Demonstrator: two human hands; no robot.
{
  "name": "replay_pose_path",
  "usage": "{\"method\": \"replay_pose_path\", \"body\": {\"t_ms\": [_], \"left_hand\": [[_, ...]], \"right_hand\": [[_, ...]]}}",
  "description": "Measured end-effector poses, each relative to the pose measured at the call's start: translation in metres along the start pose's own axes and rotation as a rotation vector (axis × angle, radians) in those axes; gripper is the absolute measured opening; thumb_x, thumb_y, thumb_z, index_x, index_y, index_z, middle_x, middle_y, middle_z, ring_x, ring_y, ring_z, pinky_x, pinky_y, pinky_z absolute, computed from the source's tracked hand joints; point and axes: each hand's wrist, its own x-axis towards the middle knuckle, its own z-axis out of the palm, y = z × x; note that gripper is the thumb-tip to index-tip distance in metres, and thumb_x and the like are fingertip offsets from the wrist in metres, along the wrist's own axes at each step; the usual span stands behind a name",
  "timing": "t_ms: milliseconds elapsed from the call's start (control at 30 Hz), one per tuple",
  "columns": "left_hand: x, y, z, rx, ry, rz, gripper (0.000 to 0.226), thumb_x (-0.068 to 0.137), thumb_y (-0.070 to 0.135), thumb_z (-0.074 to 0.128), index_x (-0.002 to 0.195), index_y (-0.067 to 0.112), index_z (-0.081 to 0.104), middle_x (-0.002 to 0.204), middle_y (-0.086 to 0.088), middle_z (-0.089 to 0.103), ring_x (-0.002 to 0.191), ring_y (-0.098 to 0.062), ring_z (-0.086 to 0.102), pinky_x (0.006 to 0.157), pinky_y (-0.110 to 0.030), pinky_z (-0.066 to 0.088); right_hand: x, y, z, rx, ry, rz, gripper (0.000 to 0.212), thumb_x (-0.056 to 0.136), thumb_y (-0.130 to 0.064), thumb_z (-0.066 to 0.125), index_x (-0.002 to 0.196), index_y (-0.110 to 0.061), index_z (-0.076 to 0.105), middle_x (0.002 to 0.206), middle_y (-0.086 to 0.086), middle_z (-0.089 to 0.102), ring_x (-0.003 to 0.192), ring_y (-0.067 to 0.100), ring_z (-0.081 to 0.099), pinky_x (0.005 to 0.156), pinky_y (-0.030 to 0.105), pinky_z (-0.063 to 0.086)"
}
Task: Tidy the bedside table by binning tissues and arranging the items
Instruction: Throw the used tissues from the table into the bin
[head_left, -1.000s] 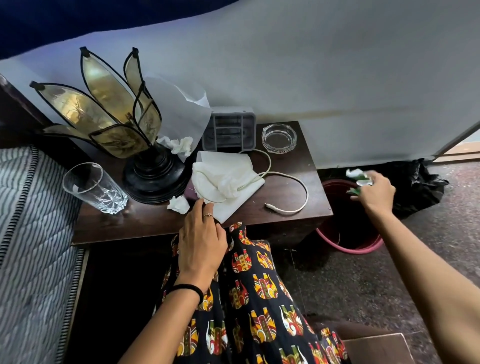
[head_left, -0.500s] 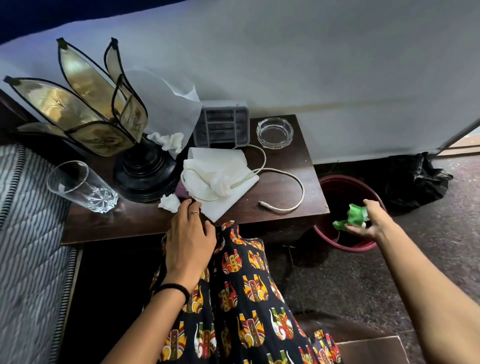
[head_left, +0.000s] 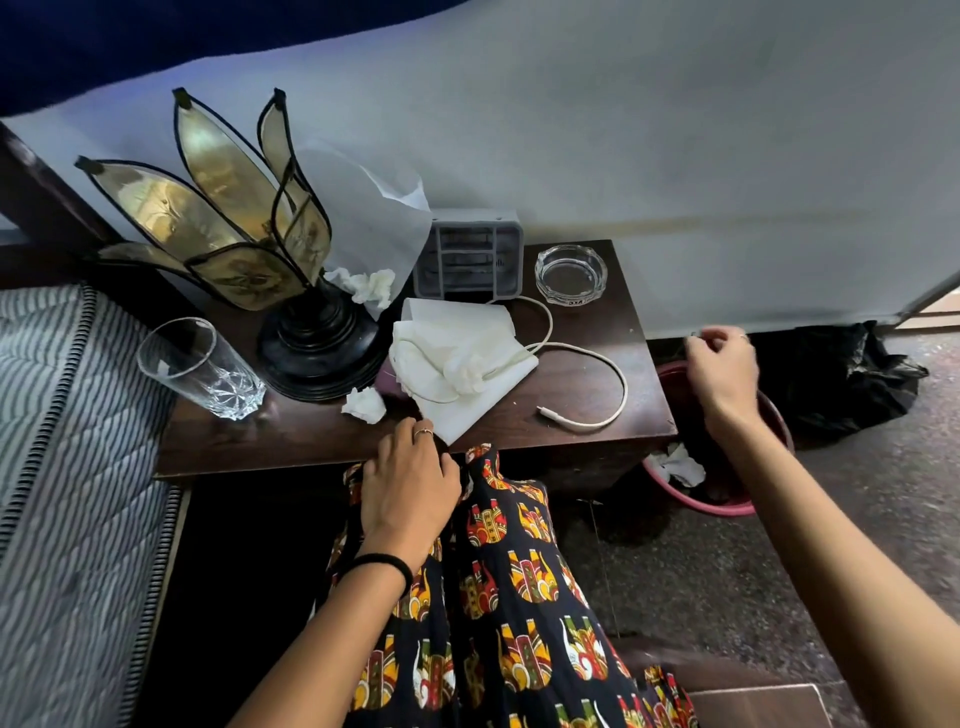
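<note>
On the dark wooden bedside table (head_left: 291, 439), one crumpled tissue (head_left: 364, 404) lies in front of the lamp base. Another crumpled tissue (head_left: 368, 285) sits behind the lamp. A flat white napkin pile (head_left: 457, 364) occupies the middle, with a white cable (head_left: 597, 364) looping over it. My left hand (head_left: 408, 480) rests at the table's front edge, fingers straight, by the napkin's corner. Holding nothing, my right hand (head_left: 722, 371) hovers over the red bin (head_left: 727, 506) with its fingers loosely curled. White tissue (head_left: 678, 465) lies inside the bin.
A petal-shaded lamp (head_left: 311, 343) stands at the table's left, with a glass tumbler (head_left: 200, 369) beside it. A grey box (head_left: 467, 260) and a glass ashtray (head_left: 570, 274) sit at the back. A black bag (head_left: 841, 379) lies behind the bin, a striped mattress (head_left: 67, 467) at left.
My right hand held a green and white wad over the bin; now it is empty and raised, and tissue lies in the bin. My left hand stayed put.
</note>
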Motion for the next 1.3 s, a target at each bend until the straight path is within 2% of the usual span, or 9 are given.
{"method": "replay_pose_path", "body": {"t_ms": [133, 200, 267, 367, 467, 733, 933, 1100, 1300], "left_hand": [[0.0, -0.002, 0.001, 0.027, -0.025, 0.0, 0.051, 0.094, 0.033, 0.039, 0.141, 0.014, 0.037, 0.147, -0.002, 0.038, 0.133, -0.021, 0.036, 0.102, -0.041, 0.035], [0.001, -0.003, 0.002, 0.032, -0.045, -0.011, 0.053, 0.094, 0.033, 0.038, 0.143, 0.014, 0.035, 0.151, -0.003, 0.034, 0.137, -0.02, 0.032, 0.105, -0.042, 0.033], [0.002, -0.004, 0.003, 0.038, -0.066, -0.011, 0.054, 0.095, 0.034, 0.038, 0.145, 0.015, 0.032, 0.154, -0.003, 0.03, 0.141, -0.018, 0.027, 0.107, -0.042, 0.03], [0.003, -0.005, 0.004, 0.053, -0.092, 0.002, 0.054, 0.095, 0.035, 0.04, 0.145, 0.015, 0.032, 0.155, -0.004, 0.03, 0.142, -0.018, 0.026, 0.108, -0.041, 0.028], [0.003, -0.006, 0.004, 0.077, -0.108, 0.013, 0.053, 0.094, 0.035, 0.041, 0.142, 0.014, 0.037, 0.153, -0.006, 0.032, 0.139, -0.02, 0.032, 0.106, -0.041, 0.032], [0.004, -0.005, 0.003, 0.052, -0.121, 0.022, 0.05, 0.094, 0.033, 0.04, 0.14, 0.012, 0.04, 0.153, -0.008, 0.032, 0.138, -0.022, 0.035, 0.103, -0.043, 0.036], [0.003, -0.004, 0.002, 0.059, -0.126, 0.026, 0.049, 0.094, 0.033, 0.039, 0.139, 0.011, 0.04, 0.153, -0.009, 0.033, 0.136, -0.023, 0.036, 0.101, -0.043, 0.037], [0.003, -0.005, 0.004, 0.055, -0.148, 0.017, 0.054, 0.096, 0.034, 0.036, 0.145, 0.012, 0.032, 0.156, -0.008, 0.025, 0.14, -0.021, 0.031, 0.106, -0.044, 0.033], [0.001, -0.002, 0.003, 0.079, -0.154, 0.011, 0.055, 0.096, 0.034, 0.035, 0.146, 0.01, 0.03, 0.157, -0.009, 0.024, 0.141, -0.021, 0.03, 0.107, -0.044, 0.033]], "right_hand": [[-0.044, -0.046, 0.038, -0.138, -0.272, -0.373, 0.032, 0.085, -0.011, 0.06, 0.115, -0.003, 0.059, 0.117, 0.02, 0.057, 0.106, 0.031, 0.057, 0.099, 0.037, 0.043], [-0.069, -0.06, 0.057, -0.179, -0.449, -0.524, 0.038, 0.084, -0.009, 0.062, 0.121, -0.005, 0.055, 0.127, 0.017, 0.049, 0.112, 0.028, 0.054, 0.102, 0.03, 0.038], [-0.089, -0.068, 0.074, -0.295, -0.621, -0.641, 0.05, 0.085, -0.012, 0.064, 0.132, -0.014, 0.048, 0.144, 0.014, 0.036, 0.12, 0.031, 0.049, 0.105, 0.035, 0.039], [-0.109, -0.072, 0.101, -0.49, -0.767, -0.749, 0.061, 0.087, -0.014, 0.061, 0.141, -0.03, 0.037, 0.158, 0.01, 0.015, 0.133, 0.036, 0.039, 0.104, 0.051, 0.041], [-0.118, -0.071, 0.122, -0.523, -0.814, -0.771, 0.06, 0.088, -0.008, 0.057, 0.14, -0.031, 0.039, 0.158, 0.009, 0.016, 0.135, 0.036, 0.036, 0.106, 0.05, 0.039], [-0.114, -0.066, 0.14, -0.447, -0.693, -0.76, 0.045, 0.082, 0.015, 0.042, 0.117, -0.003, 0.062, 0.133, 0.012, 0.053, 0.117, 0.029, 0.055, 0.096, 0.025, 0.04], [-0.102, -0.074, 0.122, -0.231, -0.527, -0.729, 0.032, 0.086, 0.01, 0.047, 0.107, 0.0, 0.068, 0.118, 0.013, 0.064, 0.106, 0.025, 0.062, 0.091, 0.024, 0.047], [-0.075, -0.07, 0.088, -0.092, -0.318, -0.633, 0.025, 0.084, 0.01, 0.055, 0.099, -0.001, 0.072, 0.103, 0.014, 0.07, 0.089, 0.019, 0.063, 0.074, 0.004, 0.038], [-0.022, -0.034, 0.03, -0.198, -0.042, -0.513, 0.02, 0.086, -0.005, 0.056, 0.1, -0.004, 0.069, 0.102, 0.021, 0.068, 0.093, 0.034, 0.063, 0.079, 0.028, 0.042]]}}
